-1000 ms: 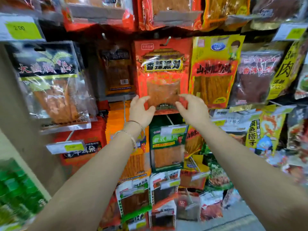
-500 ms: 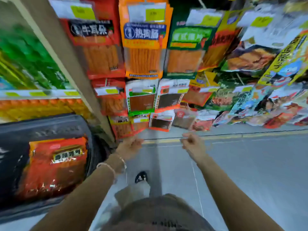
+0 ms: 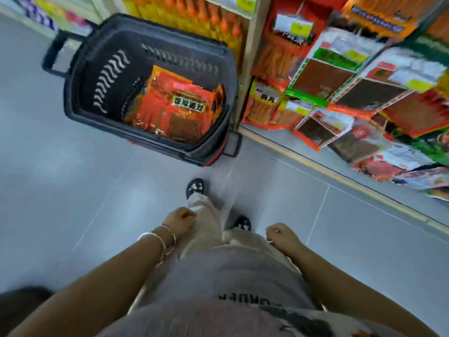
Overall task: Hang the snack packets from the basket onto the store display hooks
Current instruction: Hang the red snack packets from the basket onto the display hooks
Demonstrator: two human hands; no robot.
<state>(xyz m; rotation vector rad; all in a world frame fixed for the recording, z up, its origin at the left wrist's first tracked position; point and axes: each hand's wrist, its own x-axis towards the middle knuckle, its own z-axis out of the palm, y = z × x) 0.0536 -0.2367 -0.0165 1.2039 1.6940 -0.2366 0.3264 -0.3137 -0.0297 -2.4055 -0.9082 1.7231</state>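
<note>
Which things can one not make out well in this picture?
Head view only.
- Packets under the top red packet in the basket: covered by it, count unknown.
- Display hooks: hidden behind the hanging packets.
- Print on those packets: blurred by motion.
- Upper display: cut off by top edge.

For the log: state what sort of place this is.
Most likely a grocery shop aisle: snack packets hanging under yellow price tags, and a shopping basket of red packets on the tiled floor.

Basket (image 3: 80, 93): dark matt plastic. Snack packets (image 3: 179, 110): glossy red foil. Floor (image 3: 60, 190): smooth grey tile, faint sheen.
</note>
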